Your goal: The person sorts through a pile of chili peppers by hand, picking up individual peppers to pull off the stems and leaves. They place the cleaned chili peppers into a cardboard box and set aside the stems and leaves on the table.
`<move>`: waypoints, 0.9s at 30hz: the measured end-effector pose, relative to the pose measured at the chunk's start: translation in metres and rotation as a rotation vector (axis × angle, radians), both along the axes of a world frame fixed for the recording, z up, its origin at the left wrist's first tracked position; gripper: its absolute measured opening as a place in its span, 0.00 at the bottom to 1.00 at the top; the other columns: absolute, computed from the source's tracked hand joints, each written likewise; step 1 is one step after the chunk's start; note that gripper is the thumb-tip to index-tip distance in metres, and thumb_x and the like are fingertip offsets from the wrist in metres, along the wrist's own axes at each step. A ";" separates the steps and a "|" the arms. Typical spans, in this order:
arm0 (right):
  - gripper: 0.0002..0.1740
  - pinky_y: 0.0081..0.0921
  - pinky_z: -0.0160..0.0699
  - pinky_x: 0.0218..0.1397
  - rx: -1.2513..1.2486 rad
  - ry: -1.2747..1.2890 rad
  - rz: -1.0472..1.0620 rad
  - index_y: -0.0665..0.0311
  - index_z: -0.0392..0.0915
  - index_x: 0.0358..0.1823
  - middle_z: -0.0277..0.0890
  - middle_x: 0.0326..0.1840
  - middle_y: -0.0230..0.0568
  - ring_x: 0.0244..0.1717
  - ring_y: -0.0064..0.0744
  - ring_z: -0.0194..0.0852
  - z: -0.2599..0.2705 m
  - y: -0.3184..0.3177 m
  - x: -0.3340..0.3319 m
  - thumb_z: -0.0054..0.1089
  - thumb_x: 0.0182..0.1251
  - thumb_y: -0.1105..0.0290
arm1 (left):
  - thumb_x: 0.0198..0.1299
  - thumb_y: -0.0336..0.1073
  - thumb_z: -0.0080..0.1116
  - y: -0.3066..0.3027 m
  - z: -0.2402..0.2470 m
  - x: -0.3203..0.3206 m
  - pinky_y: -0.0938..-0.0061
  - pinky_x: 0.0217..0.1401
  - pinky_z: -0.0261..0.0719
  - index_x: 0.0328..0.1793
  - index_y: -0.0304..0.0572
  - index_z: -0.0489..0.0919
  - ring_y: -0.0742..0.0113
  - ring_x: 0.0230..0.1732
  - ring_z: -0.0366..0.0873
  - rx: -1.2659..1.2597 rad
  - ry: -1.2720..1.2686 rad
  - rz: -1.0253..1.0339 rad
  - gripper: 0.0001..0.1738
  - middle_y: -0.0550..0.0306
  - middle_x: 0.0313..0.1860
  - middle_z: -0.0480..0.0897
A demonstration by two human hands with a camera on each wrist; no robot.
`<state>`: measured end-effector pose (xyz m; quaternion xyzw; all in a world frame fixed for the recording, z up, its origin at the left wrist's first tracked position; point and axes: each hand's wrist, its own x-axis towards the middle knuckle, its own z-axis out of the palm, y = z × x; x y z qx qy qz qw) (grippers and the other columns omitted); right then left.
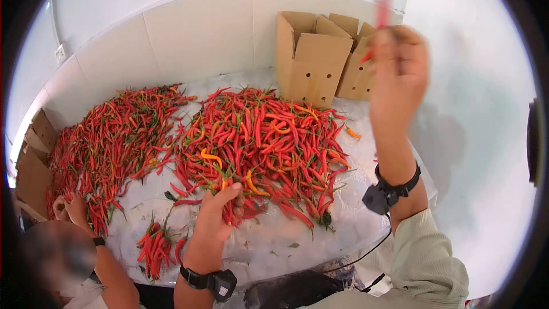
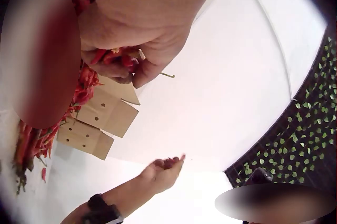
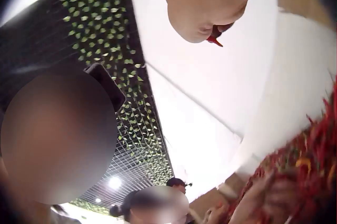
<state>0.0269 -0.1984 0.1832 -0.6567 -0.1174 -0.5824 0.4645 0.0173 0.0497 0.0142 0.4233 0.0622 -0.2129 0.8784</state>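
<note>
My left hand is low at the front edge of a large heap of red chili peppers. It grips several chilies, whose red bodies and a green stem show between the curled fingers in the left wrist view. High at the right, in front of the white wall, my right hand is raised and blurred. Its fingers hold red chilies, one sticking up above the fingers. In the right wrist view a red chili tip pokes out below the same hand. A few yellow-orange chilies lie on the heap.
Two cardboard boxes with round holes stand behind the heap. A second chili pile spreads at the left, where another person's hands work. A small chili bunch lies near the table's front. More cardboard stands far left.
</note>
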 end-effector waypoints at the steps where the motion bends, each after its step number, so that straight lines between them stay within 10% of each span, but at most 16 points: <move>1: 0.15 0.14 0.69 0.32 0.004 0.150 0.178 0.67 0.66 0.49 0.76 0.34 0.36 0.32 0.17 0.71 -0.012 0.008 -0.002 0.57 0.64 0.72 | 0.53 0.31 0.61 0.000 0.002 -0.001 0.82 0.21 0.67 0.41 0.42 0.76 0.75 0.25 0.73 0.004 -0.001 0.000 0.10 0.64 0.28 0.77; 7: 0.17 0.19 0.70 0.40 0.213 0.790 0.840 0.67 0.68 0.50 0.77 0.36 0.35 0.36 0.18 0.72 -0.115 0.038 -0.009 0.59 0.61 0.72 | 0.53 0.31 0.62 -0.005 0.005 -0.003 0.82 0.21 0.66 0.45 0.42 0.74 0.77 0.25 0.72 0.056 -0.102 0.017 0.13 0.64 0.30 0.77; 27: 0.08 0.18 0.69 0.34 -0.244 0.857 0.701 0.67 0.76 0.35 0.75 0.30 0.33 0.31 0.18 0.71 -0.165 0.069 -0.033 0.65 0.54 0.74 | 0.47 0.25 0.67 -0.011 0.006 -0.005 0.84 0.24 0.68 0.40 0.36 0.78 0.77 0.25 0.74 0.042 -0.223 0.113 0.13 0.61 0.30 0.81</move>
